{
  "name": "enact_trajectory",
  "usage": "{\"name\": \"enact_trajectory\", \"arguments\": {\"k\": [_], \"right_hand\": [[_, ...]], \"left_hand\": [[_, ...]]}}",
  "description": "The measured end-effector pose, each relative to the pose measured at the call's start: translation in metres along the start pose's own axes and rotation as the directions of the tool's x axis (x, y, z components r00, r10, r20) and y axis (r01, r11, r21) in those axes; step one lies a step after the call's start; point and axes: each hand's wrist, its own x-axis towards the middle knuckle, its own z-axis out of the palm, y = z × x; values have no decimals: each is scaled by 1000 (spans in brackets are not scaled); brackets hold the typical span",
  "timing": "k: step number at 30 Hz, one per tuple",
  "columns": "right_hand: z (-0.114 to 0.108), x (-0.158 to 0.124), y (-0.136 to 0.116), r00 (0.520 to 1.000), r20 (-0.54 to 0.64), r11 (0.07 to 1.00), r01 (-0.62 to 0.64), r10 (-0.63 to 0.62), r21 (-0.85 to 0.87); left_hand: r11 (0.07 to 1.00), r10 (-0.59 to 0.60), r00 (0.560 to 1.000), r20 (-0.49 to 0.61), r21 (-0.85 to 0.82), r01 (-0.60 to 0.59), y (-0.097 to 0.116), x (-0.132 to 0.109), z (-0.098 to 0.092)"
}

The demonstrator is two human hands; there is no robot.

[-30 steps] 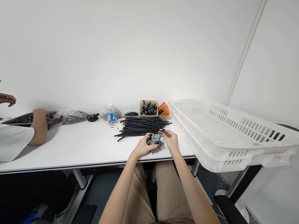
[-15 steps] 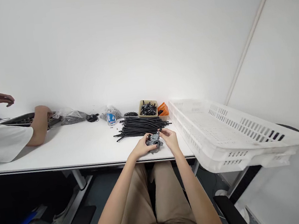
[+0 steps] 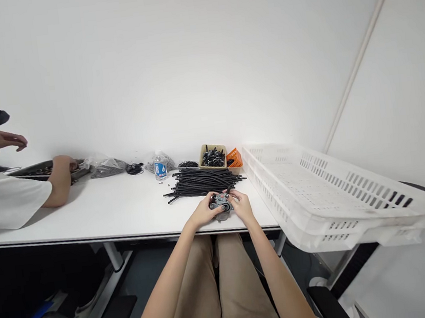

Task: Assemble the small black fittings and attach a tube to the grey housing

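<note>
Near the table's front edge I have a grey metal carburetor [image 3: 221, 213]. My left hand [image 3: 203, 211] is closed around its left side, thumb across the front. On the upper right of the carburetor, my right hand [image 3: 242, 207] pinches a small black part [image 3: 228, 190], fingertips against the metal body. The fingers hide most of that part, so its exact shape cannot be made out. Just behind my hands lies a pile of black rubber hoses [image 3: 203, 180].
A beige bin [image 3: 201, 156] of black parts and an orange basket [image 3: 234, 158] stand behind the hoses. Left of them are a water bottle [image 3: 160, 168] and bagged parts [image 3: 107, 166]. A white crate [image 3: 314, 229] borders the right. A co-worker's arm [image 3: 60, 183] reaches into a tray [image 3: 30, 170].
My right hand has come slightly down and inward against the carburetor. The black part stands out more above the fingers. The whole view has shifted a little.
</note>
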Motion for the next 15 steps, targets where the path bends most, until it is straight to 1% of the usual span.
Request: {"name": "enact_trajectory", "arguments": {"k": [3, 5, 6, 8, 9, 10, 12, 14, 15], "right_hand": [[8, 5, -2, 1000, -12, 996, -11, 12, 86], [15, 11, -6, 999, 7, 989, -47, 47, 139], [19, 15, -9, 998, 25, 987, -62, 59, 149], [25, 23, -18, 994, 93, 986, -75, 62, 149], [29, 28, -23, 989, 138, 987, -73, 53, 145], [32, 34, -28, 980, 193, 988, -73, 46, 133], [37, 48, -34, 952, 296, 992, -102, 75, 76], [40, 65, -34, 908, 391, 988, -150, 151, -34], [40, 76, -32, 886, 430, 985, -147, 171, -89]], "left_hand": [[986, 50, 998, -35, -155, -55, -2, 2, -2], [955, 47, 994, -101, -287, -75, -3, 3, -3], [931, 19, 991, -136, -358, -67, -2, 4, -3], [847, -92, 983, -161, -531, -8, -1, 3, -3], [775, -171, 976, -137, -630, 47, 0, 2, -4], [682, -254, 963, -86, -722, 115, 2, 1, -5], [469, -385, 921, 59, -847, 250, 6, -2, -7], [293, -442, 880, 173, -899, 324, 10, -5, -10], [229, -453, 869, 201, -916, 331, 13, -6, -11]]}}
